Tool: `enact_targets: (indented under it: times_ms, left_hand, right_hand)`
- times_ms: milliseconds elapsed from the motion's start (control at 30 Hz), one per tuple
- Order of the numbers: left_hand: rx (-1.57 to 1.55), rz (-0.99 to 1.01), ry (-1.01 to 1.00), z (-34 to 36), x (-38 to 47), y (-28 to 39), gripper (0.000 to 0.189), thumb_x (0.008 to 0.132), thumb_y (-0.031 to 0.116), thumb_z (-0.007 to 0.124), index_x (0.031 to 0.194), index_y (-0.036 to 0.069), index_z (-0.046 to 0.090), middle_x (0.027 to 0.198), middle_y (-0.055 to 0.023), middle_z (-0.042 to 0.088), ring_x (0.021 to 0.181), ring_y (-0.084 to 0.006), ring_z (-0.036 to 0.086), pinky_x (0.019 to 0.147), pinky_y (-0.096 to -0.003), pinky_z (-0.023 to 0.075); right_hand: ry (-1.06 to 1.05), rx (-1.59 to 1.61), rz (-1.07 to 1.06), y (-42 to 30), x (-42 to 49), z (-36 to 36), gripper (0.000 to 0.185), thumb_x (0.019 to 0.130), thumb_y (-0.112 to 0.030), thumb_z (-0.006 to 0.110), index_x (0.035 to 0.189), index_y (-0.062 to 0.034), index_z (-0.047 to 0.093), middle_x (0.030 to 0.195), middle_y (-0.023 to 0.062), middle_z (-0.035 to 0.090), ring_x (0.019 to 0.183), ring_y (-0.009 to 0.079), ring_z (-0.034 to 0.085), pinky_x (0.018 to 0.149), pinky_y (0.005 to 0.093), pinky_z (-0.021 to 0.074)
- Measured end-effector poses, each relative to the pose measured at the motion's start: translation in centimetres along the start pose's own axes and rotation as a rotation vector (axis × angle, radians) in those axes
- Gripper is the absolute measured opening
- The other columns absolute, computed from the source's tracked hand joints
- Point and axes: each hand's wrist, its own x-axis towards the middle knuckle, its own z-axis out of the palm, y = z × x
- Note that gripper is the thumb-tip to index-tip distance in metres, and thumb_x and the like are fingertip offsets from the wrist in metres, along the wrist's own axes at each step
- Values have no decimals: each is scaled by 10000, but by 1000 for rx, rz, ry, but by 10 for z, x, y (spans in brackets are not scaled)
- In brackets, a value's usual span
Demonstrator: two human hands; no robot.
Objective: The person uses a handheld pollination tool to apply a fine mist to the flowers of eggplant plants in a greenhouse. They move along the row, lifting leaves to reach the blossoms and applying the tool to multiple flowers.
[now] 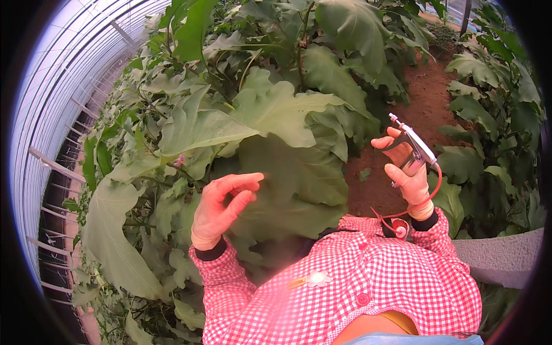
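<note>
My left hand (pixel 224 207), in a thin pale glove, hovers over a broad eggplant leaf (pixel 297 185) with its index finger stretched out. Thumb and index finger are apart, and I see nothing between them. In my gloved right hand (pixel 407 172) is a small silver-and-white hand sprayer (pixel 416 144) with a black trigger, its nozzle pointing up and to the left. A thin red hose (pixel 437 189) runs from its lower end back past my wrist to a small bottle (pixel 400 231) at my waist. A small purple flower (pixel 179 160) shows among the leaves left of centre.
Dense eggplant plants (pixel 258 51) fill the left and the far side. A strip of reddish soil (pixel 427 90) parts them from another row (pixel 474 108) at right. The ribbed greenhouse wall (pixel 64 77) curves along the left. A grey ledge-like band (pixel 500 254) lies at lower right.
</note>
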Motion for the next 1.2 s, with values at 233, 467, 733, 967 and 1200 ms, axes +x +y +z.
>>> enact_targets:
  times_ms: [233, 467, 733, 967, 1200]
  left_hand:
    - [60, -8, 528, -87, 148, -53, 334, 1028, 102, 545, 1341, 12, 616, 1320, -85, 657, 1131, -175, 651, 909, -282, 520]
    - [138, -86, 700, -178, 263, -127, 437, 1005, 53, 506, 1438, -1, 488, 1427, -159, 539, 1128, -245, 659, 890, -332, 550]
    - [462, -170, 678, -210, 303, -159, 314, 1044, 288, 559, 1123, 8, 676, 1023, -67, 697, 860, -150, 647, 713, -299, 518]
    - [-241, -21, 466, -217, 283, -154, 549, 973, 222, 703, 1451, 33, 509, 1207, -77, 662, 1024, -153, 653, 859, -282, 546]
    - [-155, -32, 499, -209, 267, -152, 810, 920, 389, 747, 1531, 8, 375, 1380, -176, 575, 1199, -280, 625, 1043, -383, 506]
  right_hand:
    - [-56, 4, -9, 1, 28, -17, 733, 836, 41, 676, 1512, 17, 395, 1314, 151, 619, 1324, 299, 550, 1176, 459, 355]
    - [-217, -114, -78, 12, 120, -15, 706, 804, 58, 703, 1470, -20, 484, 1297, 104, 623, 1256, 219, 570, 1144, 409, 396]
    - [-425, -316, -78, 49, 295, 30, 715, 813, 111, 647, 1491, -33, 472, 1334, 85, 608, 1231, 206, 569, 1100, 392, 401]
    - [-488, 106, 122, 134, 392, 116, 537, 836, -177, 780, 1318, -54, 578, 1099, 3, 692, 922, 81, 610, 777, 272, 515]
    - [-772, 325, 342, 176, 434, 184, 496, 836, -138, 739, 1306, -68, 596, 1074, 14, 702, 922, 72, 607, 765, 248, 478]
